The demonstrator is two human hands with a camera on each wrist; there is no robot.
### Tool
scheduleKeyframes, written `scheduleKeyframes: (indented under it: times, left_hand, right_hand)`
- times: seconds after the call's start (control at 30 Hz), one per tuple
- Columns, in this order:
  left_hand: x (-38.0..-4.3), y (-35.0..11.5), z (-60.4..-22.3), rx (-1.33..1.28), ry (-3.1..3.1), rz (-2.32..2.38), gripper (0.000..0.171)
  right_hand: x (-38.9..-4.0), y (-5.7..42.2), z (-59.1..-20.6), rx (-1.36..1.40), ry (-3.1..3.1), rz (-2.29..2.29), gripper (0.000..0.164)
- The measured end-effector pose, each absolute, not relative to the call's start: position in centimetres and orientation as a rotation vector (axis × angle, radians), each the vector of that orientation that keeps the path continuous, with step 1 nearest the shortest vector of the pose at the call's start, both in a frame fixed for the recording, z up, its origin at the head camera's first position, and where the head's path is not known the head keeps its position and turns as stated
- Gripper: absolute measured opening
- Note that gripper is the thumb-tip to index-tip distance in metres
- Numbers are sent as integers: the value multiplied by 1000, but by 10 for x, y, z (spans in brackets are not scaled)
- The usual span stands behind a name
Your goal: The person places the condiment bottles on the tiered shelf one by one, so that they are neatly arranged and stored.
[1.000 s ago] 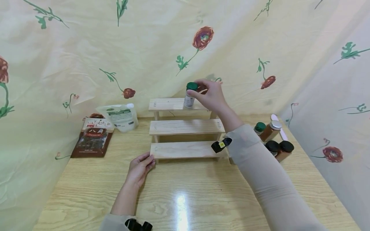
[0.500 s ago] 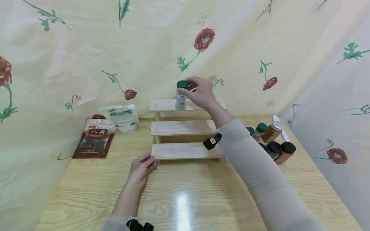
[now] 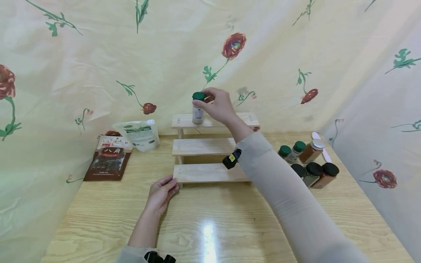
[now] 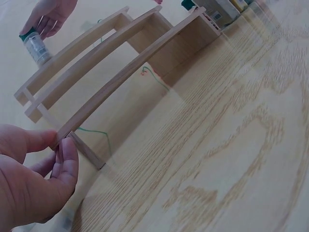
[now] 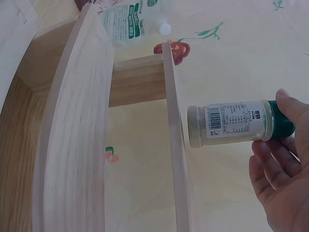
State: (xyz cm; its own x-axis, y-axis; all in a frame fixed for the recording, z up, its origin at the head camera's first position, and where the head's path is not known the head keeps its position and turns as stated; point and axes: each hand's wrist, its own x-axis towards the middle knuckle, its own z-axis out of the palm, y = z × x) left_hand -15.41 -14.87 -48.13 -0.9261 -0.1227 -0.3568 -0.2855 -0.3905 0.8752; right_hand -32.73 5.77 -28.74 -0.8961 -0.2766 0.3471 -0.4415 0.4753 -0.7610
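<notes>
My right hand [image 3: 218,106] pinches a spice jar [image 3: 198,113] by its green cap, thumb on one side and fingers on the other. In the head view the jar stands upright over the left part of the top step of a three-tier wooden rack [image 3: 210,173]. The right wrist view shows its label with a barcode, the jar's base [image 5: 194,126] close to the top board's edge. At the rack's front left corner, my left hand [image 3: 161,195] grips the end of the lowest board between thumb and fingers, as the left wrist view shows too.
Right of the rack stand several spice jars [image 3: 314,173] with green, black and silver caps, and a white spoon-like thing [image 3: 325,155] behind them. At left lie a brown spice packet [image 3: 107,159] and a white spouted pouch [image 3: 139,135]. A flowered cloth hangs behind.
My right hand has carried the green-capped jar leftward along the top step. More of the jars at right now show beside the sleeve. My left hand stays at the rack's corner.
</notes>
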Motion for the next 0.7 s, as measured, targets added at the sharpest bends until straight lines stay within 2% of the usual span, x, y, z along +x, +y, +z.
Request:
scheduleKeyframes:
  times: [0.7]
  left_hand:
    - [-155, -149, -483, -562, 1668, 2484, 39]
  right_hand:
    - [-335, 28, -293, 632, -2632, 1316, 40]
